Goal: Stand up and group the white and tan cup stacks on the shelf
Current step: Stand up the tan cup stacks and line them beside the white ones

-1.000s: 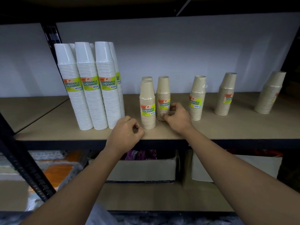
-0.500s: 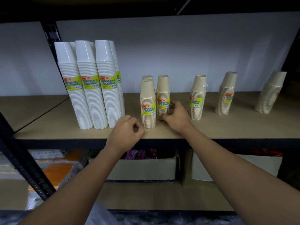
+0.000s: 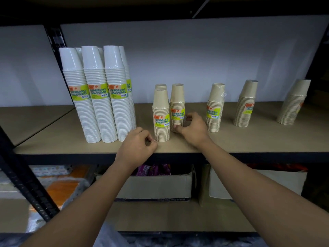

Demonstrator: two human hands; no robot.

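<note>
Several tall white cup stacks (image 3: 99, 97) stand upright and close together at the left of the shelf (image 3: 62, 139). To their right, three short tan cup stacks are grouped: a front one (image 3: 161, 120), a second one (image 3: 177, 104) beside it and one behind (image 3: 160, 86). My right hand (image 3: 193, 130) grips the base of the second tan stack with thumb in front and fingers on its right side. My left hand (image 3: 137, 145) is curled at the shelf's front edge, next to the front stack's base, and holds nothing. Three more tan stacks stand apart: (image 3: 215, 111), (image 3: 246, 106), (image 3: 293, 104).
A black shelf upright (image 3: 26, 179) slants across the lower left. On the lower level sit cardboard boxes (image 3: 156, 188), one with purple packets, and orange packages (image 3: 60, 188) at the left. A white wall backs the shelf.
</note>
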